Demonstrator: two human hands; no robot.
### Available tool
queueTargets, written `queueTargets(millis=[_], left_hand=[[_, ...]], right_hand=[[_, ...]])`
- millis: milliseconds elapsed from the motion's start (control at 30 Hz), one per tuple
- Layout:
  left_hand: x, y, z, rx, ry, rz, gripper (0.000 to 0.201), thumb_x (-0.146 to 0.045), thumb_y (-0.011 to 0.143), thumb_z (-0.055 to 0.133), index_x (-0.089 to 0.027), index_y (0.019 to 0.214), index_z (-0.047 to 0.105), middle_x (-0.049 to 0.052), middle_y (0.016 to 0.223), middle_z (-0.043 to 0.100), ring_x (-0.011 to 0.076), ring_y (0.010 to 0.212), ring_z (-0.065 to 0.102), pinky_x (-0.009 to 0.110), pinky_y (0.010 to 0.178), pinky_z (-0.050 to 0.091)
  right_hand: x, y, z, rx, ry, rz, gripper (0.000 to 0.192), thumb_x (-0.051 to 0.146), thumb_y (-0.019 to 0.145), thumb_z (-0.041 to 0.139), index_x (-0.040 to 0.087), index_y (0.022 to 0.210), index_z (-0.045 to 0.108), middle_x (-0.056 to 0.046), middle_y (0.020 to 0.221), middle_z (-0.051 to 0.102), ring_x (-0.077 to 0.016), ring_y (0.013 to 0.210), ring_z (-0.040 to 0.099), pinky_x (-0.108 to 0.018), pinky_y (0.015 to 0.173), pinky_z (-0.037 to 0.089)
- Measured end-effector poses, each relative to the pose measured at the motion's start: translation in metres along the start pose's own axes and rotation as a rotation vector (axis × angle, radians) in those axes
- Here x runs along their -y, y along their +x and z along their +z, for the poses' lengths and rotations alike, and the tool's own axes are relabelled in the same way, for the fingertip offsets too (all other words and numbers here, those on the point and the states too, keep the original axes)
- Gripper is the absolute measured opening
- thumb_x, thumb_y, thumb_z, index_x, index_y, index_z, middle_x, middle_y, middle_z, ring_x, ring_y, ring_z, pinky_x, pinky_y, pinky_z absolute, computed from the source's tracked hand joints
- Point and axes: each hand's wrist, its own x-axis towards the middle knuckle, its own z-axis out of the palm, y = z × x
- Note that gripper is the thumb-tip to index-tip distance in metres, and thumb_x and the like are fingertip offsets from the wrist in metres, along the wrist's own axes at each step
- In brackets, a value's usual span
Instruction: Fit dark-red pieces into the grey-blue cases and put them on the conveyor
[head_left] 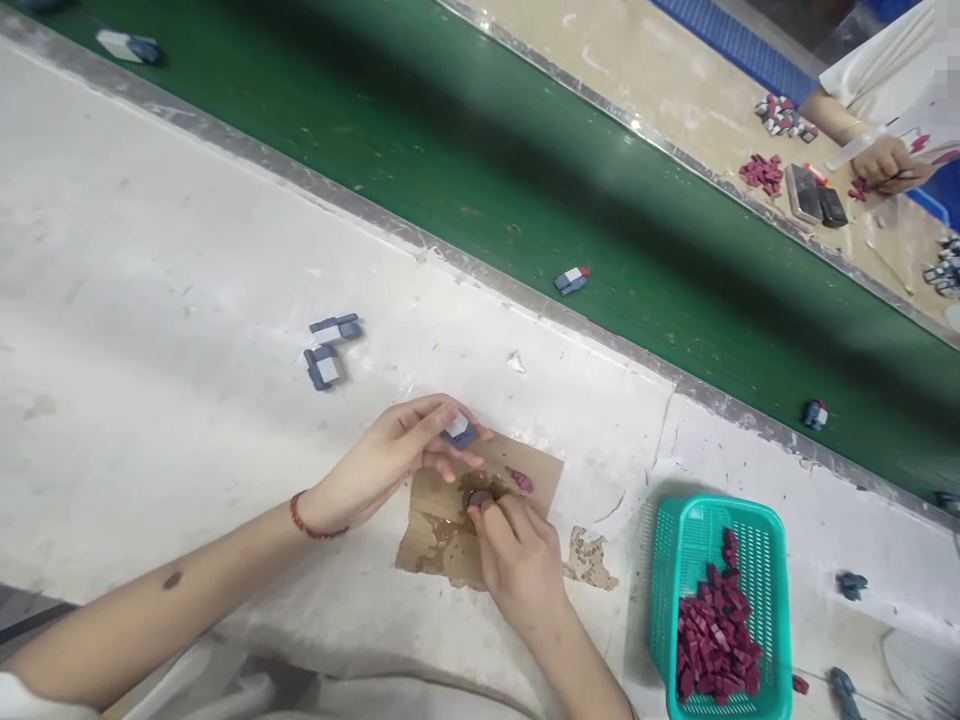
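Observation:
My left hand (401,445) holds a small dark blue and white plastic part (460,430) between thumb and fingers, above a piece of brown cardboard (442,540). My right hand (523,555) is pinched low over the cardboard, at a small dark round piece (480,497) in a wet brown stain. Whether the fingertips grip this piece or something hidden beside it, I cannot make out. Just beyond those fingers a dark red piece (521,481) lies on the cardboard.
Two blue and white parts (324,368) lie left on the white table. At right stands a green basket (776,560) holding many dark red pieces. A green conveyor belt (450,190) beyond carries several parts. Across it, a person's hands (889,165) work near red pieces (763,174).

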Motion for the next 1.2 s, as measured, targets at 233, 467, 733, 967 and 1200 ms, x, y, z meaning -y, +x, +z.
queueTargets(millis=[233,467,733,967,1200], left_hand=[[0.004,-0.001,0.001,-0.004,0.314,0.137,0.031,-0.048,0.081,0.065,-0.017,0.083,0.066,0.007,0.084,0.071,0.013,0.057,0.052,0.024,0.05,0.041],[0.011,-0.003,0.002,0.074,0.434,0.096,0.028,-0.043,0.081,0.062,-0.019,0.095,0.059,0.002,0.078,0.06,0.0194,0.072,0.058,0.03,0.065,0.049],[0.019,-0.008,-0.002,0.137,0.722,0.259,0.019,-0.04,0.09,0.051,-0.021,0.092,0.048,0.0,0.074,0.057,0.0165,0.059,0.054,0.026,0.055,0.042],[0.028,-0.007,-0.007,0.417,0.924,0.454,0.044,-0.034,0.1,0.036,-0.02,0.141,0.034,0.008,0.1,0.066,0.0204,0.073,0.062,0.029,0.064,0.047],[0.032,-0.008,-0.009,0.463,0.965,0.541,0.041,-0.046,0.102,0.026,-0.016,0.12,0.047,0.013,0.1,0.069,0.0238,0.077,0.067,0.031,0.067,0.049]], right_hand=[[0.0,0.0,0.002,0.012,0.0,0.008,0.03,0.011,0.097,0.037,0.021,0.076,0.056,-0.002,0.064,0.056,-0.0168,0.053,0.052,-0.027,0.049,0.037],[0.0,0.001,0.001,0.002,0.018,0.037,0.03,0.012,0.098,0.037,0.022,0.075,0.054,-0.002,0.063,0.056,-0.0157,0.053,0.051,-0.027,0.049,0.037],[-0.005,0.002,-0.012,-0.016,0.522,0.41,0.027,0.027,0.097,0.047,0.021,0.073,0.058,0.002,0.058,0.057,-0.0123,0.05,0.053,-0.023,0.048,0.041],[-0.012,-0.001,-0.015,-0.269,1.007,0.674,0.029,0.049,0.087,0.063,0.021,0.079,0.064,0.003,0.06,0.058,-0.0112,0.047,0.054,-0.022,0.043,0.043],[-0.011,-0.004,-0.02,-0.17,0.985,0.482,0.013,0.034,0.092,0.061,0.023,0.089,0.066,-0.003,0.079,0.068,-0.0145,0.067,0.064,-0.025,0.058,0.052]])
